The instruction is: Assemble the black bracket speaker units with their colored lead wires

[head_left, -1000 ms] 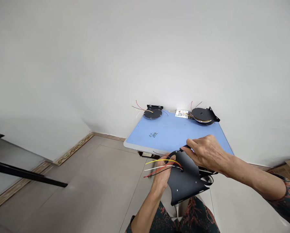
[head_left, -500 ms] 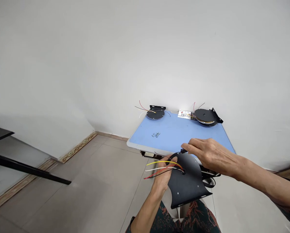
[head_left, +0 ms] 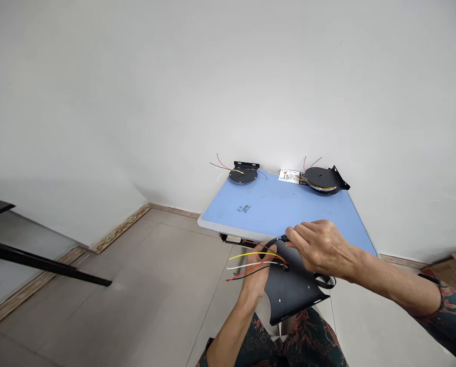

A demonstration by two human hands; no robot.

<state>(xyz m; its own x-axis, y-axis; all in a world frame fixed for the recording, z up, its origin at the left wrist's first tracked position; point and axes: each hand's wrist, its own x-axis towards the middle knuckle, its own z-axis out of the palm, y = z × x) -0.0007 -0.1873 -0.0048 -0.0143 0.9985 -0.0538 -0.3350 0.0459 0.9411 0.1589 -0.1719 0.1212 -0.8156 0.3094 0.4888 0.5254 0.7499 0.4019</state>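
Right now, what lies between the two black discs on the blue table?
The head view shows a printed white card between the left disc and the right disc, nearer the right.

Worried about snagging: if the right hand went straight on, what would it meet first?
The small black plug pinched by the right hand; past that, perhaps the left hand, depth being unclear.
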